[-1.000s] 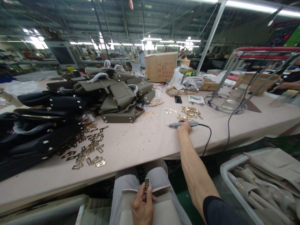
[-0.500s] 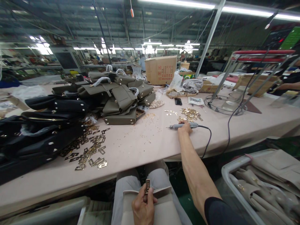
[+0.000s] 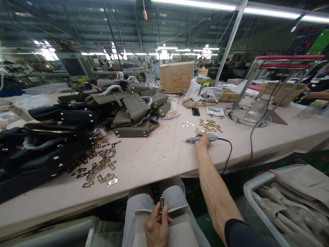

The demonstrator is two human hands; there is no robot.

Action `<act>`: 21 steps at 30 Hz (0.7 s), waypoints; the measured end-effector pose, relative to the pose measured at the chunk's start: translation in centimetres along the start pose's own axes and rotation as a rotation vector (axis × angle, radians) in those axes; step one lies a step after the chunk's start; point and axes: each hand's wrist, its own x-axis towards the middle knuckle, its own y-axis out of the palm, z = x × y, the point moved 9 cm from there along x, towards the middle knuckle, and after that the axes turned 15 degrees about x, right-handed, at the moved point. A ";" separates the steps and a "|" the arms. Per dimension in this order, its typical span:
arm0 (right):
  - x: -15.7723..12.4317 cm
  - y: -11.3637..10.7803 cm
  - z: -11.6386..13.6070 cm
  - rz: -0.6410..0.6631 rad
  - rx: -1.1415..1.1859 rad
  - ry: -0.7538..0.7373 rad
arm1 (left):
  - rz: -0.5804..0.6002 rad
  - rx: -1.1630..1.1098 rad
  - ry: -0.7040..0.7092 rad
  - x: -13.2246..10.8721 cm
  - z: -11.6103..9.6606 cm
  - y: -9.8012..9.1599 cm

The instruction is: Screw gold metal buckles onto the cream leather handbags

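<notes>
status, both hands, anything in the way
Left hand pinching metal plate over beige piece. Right hand on grey tool. Cord looping over table edge.

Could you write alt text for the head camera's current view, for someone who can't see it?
The wearer's left hand holds a small metal plate, with a beige panel across the lap; the right hand grasps a grey corded tool at a table. Black bags and olive bags lie piled at left, near loose metal plates.

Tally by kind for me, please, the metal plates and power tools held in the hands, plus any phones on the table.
Metal plate, in left hand: 1
Grey power tool, in right hand: 1
Black phone, on table: 1
Total: 3
</notes>
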 end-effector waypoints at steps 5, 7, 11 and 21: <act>-0.2 -0.6 0.7 -0.086 0.037 -0.106 | -0.012 0.001 0.017 0.0 0.2 0.0; -0.2 -0.6 0.7 -0.101 0.035 -0.116 | -0.018 -0.005 0.014 0.0 0.4 0.0; -0.1 -0.7 0.6 -0.121 0.031 -0.117 | -0.022 -0.010 0.009 0.0 0.5 -0.1; -1.1 -0.5 1.1 -0.125 0.054 -0.078 | 0.023 -0.018 -0.004 -0.1 1.2 0.3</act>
